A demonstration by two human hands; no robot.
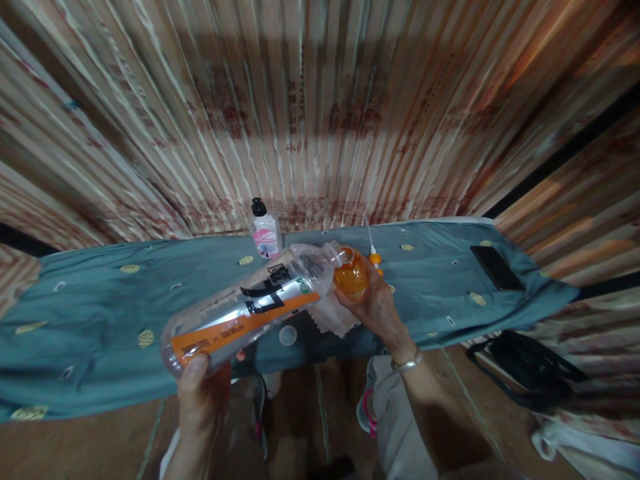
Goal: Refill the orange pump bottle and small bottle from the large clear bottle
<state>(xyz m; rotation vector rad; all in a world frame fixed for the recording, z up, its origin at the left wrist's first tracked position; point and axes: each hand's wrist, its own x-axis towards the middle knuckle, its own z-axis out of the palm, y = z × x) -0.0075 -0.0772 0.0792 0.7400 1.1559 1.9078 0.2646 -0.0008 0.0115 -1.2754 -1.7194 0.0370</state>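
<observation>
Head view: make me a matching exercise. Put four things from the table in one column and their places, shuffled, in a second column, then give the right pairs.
Things:
1. big clear bottle
2. small orange container
3. black phone
4. small bottle with a black cap

Places:
A. lying flat near the right end of the blue cloth
B. standing at the back edge of the cloth, by the wall
C. held tilted by the left hand, mouth toward the orange container
D. held in the right hand

Pairs: 1-C, 2-D, 3-A, 4-B
</observation>
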